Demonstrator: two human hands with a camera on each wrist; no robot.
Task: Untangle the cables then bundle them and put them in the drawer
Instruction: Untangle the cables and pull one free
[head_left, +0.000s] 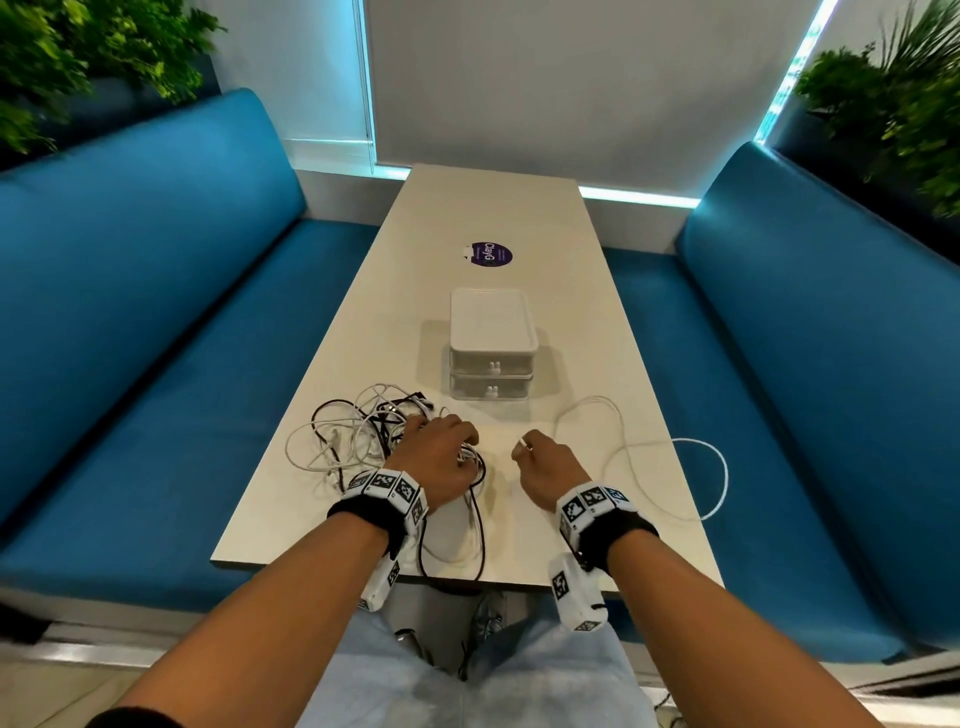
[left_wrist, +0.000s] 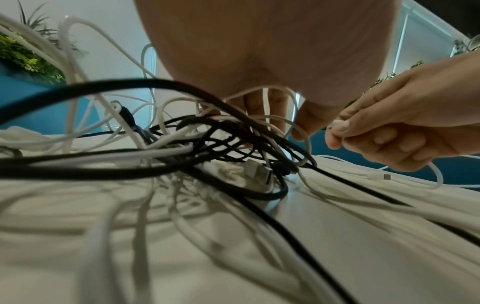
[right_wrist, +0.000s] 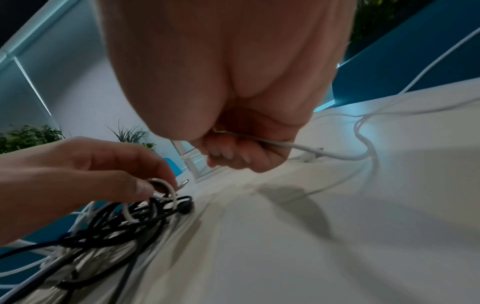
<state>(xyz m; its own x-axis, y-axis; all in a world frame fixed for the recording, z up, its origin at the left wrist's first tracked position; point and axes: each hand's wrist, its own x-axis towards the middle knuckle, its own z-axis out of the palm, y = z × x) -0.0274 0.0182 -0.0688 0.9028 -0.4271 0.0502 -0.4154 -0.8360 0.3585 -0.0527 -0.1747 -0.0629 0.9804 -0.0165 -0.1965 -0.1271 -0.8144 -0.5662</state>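
A tangle of white and black cables (head_left: 363, 436) lies on the near left of the table (head_left: 493, 218). My left hand (head_left: 460, 441) rests on its right side, and its thumb and forefinger pinch a white loop (right_wrist: 166, 186) of the tangle (left_wrist: 207, 144). To the right, my right hand (head_left: 522, 449) pinches the plug end of a separate white cable (head_left: 675, 452), which trails in loose loops toward the table's right edge. In the right wrist view the cable (right_wrist: 324, 153) runs out of the curled fingers (right_wrist: 233, 154). Behind the hands, a white two-drawer unit (head_left: 491, 358) has both drawers closed.
Some cables hang over the table's near edge (head_left: 457, 566) toward my lap. A purple round sticker (head_left: 492, 254) is stuck to the table beyond the drawer unit. Blue benches (head_left: 156, 338) flank the table on both sides, with plants (head_left: 78, 52) behind them.
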